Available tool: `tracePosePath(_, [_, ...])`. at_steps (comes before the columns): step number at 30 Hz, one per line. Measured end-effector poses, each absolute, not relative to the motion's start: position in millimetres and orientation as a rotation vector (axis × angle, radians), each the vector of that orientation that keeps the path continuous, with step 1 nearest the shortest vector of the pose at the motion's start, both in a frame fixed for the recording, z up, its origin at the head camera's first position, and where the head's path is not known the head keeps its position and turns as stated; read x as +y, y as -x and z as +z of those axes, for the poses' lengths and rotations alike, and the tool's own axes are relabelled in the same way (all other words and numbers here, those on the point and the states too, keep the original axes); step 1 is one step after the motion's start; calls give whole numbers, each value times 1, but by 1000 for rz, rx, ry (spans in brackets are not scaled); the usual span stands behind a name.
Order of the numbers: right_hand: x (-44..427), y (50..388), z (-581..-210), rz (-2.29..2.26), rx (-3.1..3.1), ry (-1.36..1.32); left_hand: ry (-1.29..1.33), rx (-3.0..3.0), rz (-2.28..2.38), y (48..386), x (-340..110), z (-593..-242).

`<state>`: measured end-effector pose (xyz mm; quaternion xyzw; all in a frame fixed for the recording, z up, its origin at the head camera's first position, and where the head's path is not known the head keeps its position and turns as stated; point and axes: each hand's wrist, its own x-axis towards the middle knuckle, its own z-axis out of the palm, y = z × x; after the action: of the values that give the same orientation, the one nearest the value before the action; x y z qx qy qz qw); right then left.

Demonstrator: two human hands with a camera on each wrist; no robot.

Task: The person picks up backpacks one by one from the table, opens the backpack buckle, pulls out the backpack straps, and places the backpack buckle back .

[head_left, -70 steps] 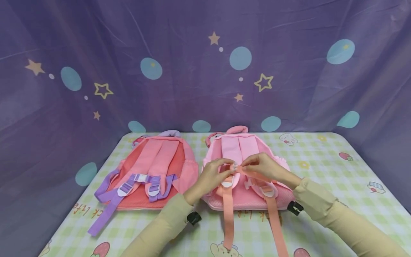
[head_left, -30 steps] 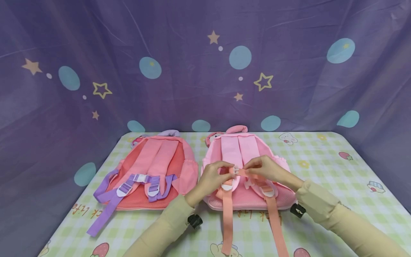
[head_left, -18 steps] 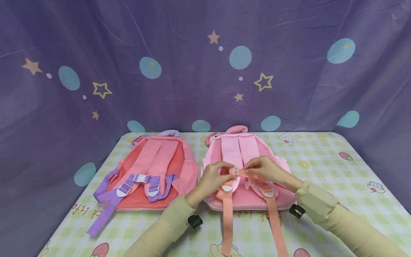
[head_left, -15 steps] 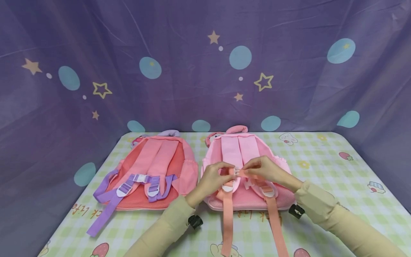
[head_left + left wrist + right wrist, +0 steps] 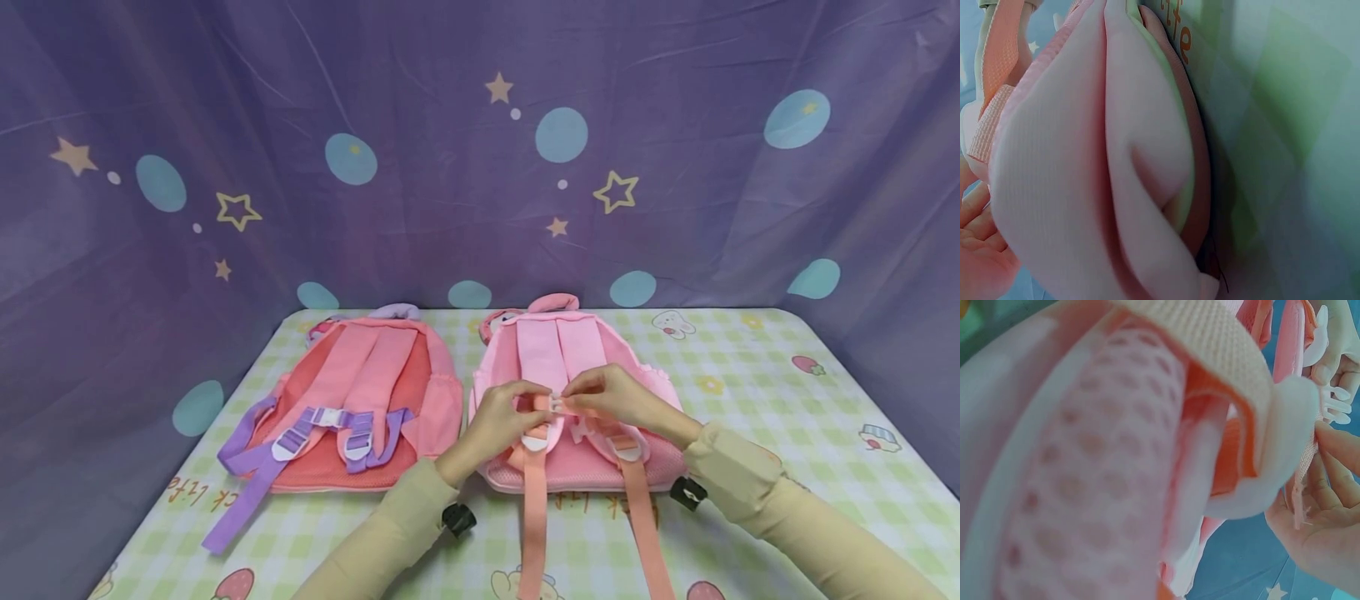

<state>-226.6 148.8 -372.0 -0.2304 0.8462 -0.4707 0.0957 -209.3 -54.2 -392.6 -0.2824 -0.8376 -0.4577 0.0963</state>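
A pink backpack [image 5: 543, 475] lies back side up on the table. Over its lower straps, my left hand [image 5: 491, 421] pinches orange webbing [image 5: 538, 404] between thumb and fingers. Facing it, my right hand [image 5: 618, 400] pinches another piece of orange strap [image 5: 576, 406]. A white plastic buckle piece [image 5: 556, 403] sits between the fingertips; its prongs [image 5: 1335, 403] show in the right wrist view, just beyond the thumb. Whether it is joined to another half cannot be told. Part of my left hand [image 5: 982, 247] appears beyond a pink fabric panel in the left wrist view.
To the left lies a coral backpack [image 5: 375, 475] with purple straps and a white buckle [image 5: 330, 416]. Two long orange strap ends [image 5: 534, 525] hang toward the table's front. A green checked cloth [image 5: 810, 467] covers the table; a purple curtain [image 5: 450, 233] stands behind.
Both hands have come down slightly since the first frame. The white buckle piece has shifted a little down and right, and the right hand has edged left lately. Both grips stay.
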Motion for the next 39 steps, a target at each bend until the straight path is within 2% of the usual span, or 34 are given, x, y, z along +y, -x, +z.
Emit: tracePosePath(39, [163,225,-378,-1379,2489,694,803,-2525,-1408,208,-51,-394])
